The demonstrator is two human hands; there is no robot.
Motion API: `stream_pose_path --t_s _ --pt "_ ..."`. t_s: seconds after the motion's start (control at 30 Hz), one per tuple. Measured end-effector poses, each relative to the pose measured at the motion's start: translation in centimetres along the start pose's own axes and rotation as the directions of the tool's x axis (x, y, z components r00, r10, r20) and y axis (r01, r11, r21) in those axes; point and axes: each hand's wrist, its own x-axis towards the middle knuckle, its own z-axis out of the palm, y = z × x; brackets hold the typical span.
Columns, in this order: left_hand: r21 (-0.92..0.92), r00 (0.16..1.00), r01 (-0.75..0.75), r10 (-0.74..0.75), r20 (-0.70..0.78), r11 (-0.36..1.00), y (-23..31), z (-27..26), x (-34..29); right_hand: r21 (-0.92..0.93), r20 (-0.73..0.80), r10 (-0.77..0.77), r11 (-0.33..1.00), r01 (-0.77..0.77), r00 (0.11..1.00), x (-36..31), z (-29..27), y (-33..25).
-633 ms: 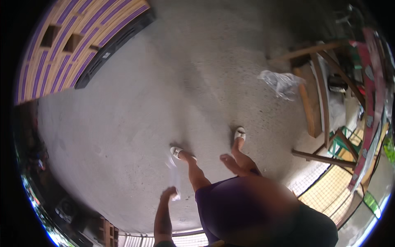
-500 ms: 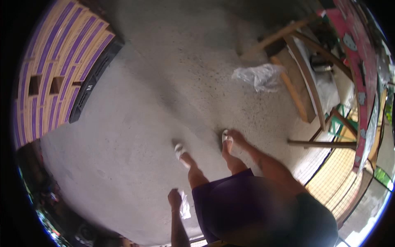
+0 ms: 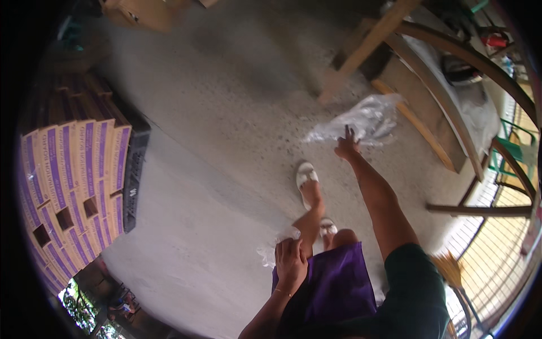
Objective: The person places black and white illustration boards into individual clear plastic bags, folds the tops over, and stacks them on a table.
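My right arm stretches forward, and my right hand (image 3: pixel 346 146) is at the near edge of a crumpled clear plastic sheet (image 3: pixel 372 116) on the concrete floor. Its fingers are spread, overlapping the plastic in the view; I cannot tell whether they touch it. Near my thigh, my left hand (image 3: pixel 292 263) is closed around a small crumpled piece of clear plastic (image 3: pixel 267 255), which sticks out past the knuckles. The rest of that piece is hidden by the hand.
Brown cartons with purple stripes (image 3: pixel 73 175) are stacked on a black pallet (image 3: pixel 135 175) at left. At right stand a wooden frame with legs (image 3: pixel 480 210), a green chair (image 3: pixel 511 150) and a broom (image 3: pixel 449 270). A cardboard box (image 3: pixel 147 14) lies at the far left.
My right hand has moved forward from beside my foot to the plastic sheet, its fingers spreading. My left hand, still gripping plastic, has come up and to the right. I have stepped forward.
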Motion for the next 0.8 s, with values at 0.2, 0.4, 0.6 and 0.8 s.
stream_pose_path --t_s 0.2,0.4,0.6,0.8 --pt "0.005 0.997 -0.070 0.070 0.031 0.998 2.3 -1.0 8.9 0.414 0.153 -0.027 0.910 -0.039 0.988 4.5 2.5 3.6" --pt "-0.063 1.000 -0.009 0.007 -0.027 0.998 5.5 -6.3 6.3 0.941 0.326 -0.310 0.011 -0.339 0.893 -20.9 -6.0 -10.8" --pt "-0.659 0.973 0.231 -0.188 0.136 0.715 14.5 -10.8 5.7 0.907 0.155 -0.383 -0.310 -0.285 0.911 -36.2 -27.6 -5.4" --pt "-0.871 0.996 0.050 -0.084 0.010 0.489 10.8 -26.6 25.3 0.968 -0.237 -0.120 0.049 0.245 0.964 -41.1 -43.3 5.2"
